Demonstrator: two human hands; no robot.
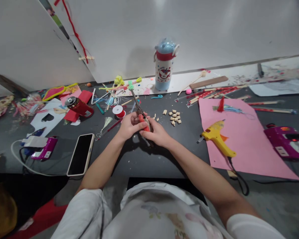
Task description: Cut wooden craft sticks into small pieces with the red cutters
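A pair of scissors (pixel 137 105) points away from me over the dark table, its blades up and to the left. My left hand (pixel 130 126) is closed at the left side of its red handle, with the thumb on it. My right hand (pixel 157 132) wraps the handle from the other side, its thumb across it too. Fingers hide much of the handle, and I cannot tell whether something small is also between them. Short cut wooden stick pieces (pixel 173 116) lie in a loose pile to the right. A spool of red ribbon (pixel 118 112) stands just left of the blades.
A water bottle (pixel 164 64) stands at the back. A yellow glue gun (pixel 218 136) lies on pink paper (pixel 249 156) at right, near a purple power socket (pixel 287 141). Left are a phone (pixel 81 154) and a tipped red can (pixel 81 107). Several wrapped chopsticks (pixel 214 94) lie behind.
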